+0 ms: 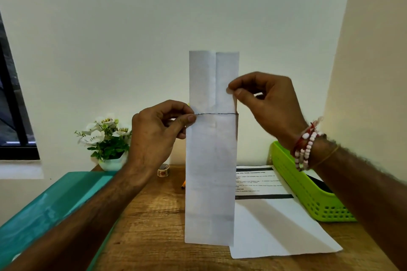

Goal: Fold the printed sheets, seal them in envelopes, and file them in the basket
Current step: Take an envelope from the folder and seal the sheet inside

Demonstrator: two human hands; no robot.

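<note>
A white sheet folded lengthwise into a tall narrow strip [211, 182] is held upright in front of me above the wooden table [154, 226]. A thin dark line, perhaps a band, crosses it about a third of the way down. My left hand [158, 130] pinches the strip's left edge right at that line. My right hand [264, 103] pinches the right edge a little higher. A flat printed sheet [271, 215] with black bars lies on the table behind the strip. The green perforated basket [308, 196] stands at the right, partly behind my right forearm.
A small tape roll [163, 170] and an orange pen [184, 183] lie at the table's back. A pot of white flowers [108, 138] stands at the back left. A teal surface [55, 200] borders the table's left side, under a dark window [13, 105].
</note>
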